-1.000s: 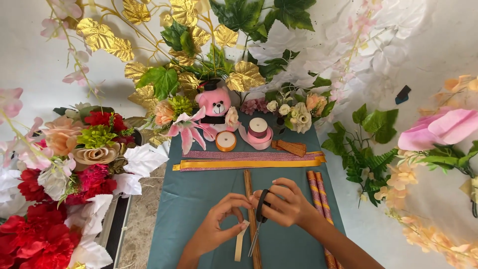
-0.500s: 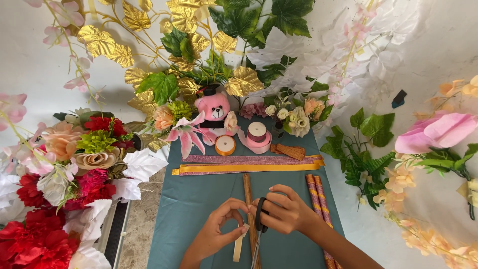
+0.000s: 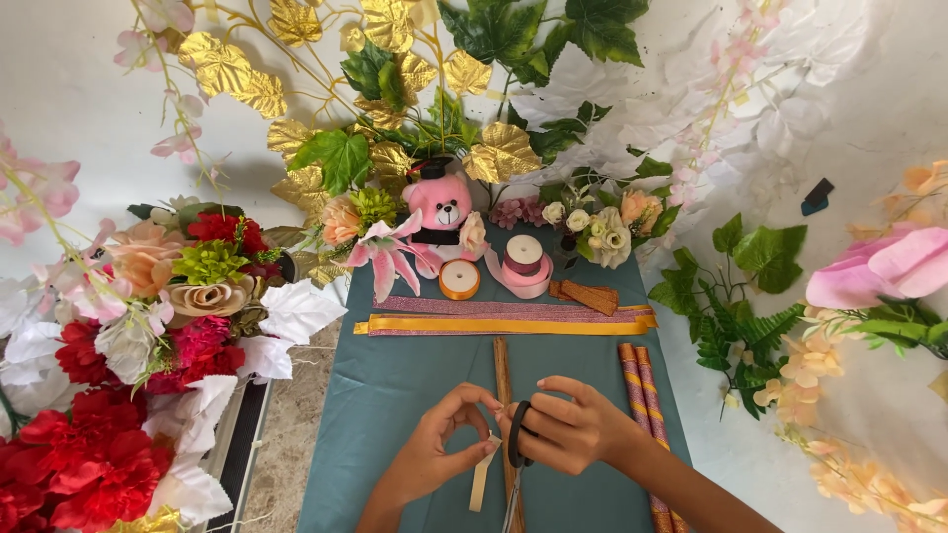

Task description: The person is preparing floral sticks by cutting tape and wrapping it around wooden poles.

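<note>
My right hand grips black-handled scissors, blades pointing down toward the bottom edge. My left hand pinches a cream ribbon strip just left of the scissors; fingertips of both hands nearly meet. Under them a brown ribbon strip lies lengthwise on the teal cloth. Two patterned orange-pink strips lie to the right of my right hand.
Yellow and glittery pink ribbon lengths lie across the cloth. Behind them stand an orange ribbon roll, a pink ribbon roll and a pink teddy bear. Artificial flowers crowd the left; green leaves fill the right.
Both hands have drawn closer together over the brown strip, and the scissors have shifted slightly left toward the cream ribbon. The view has tilted a little.
</note>
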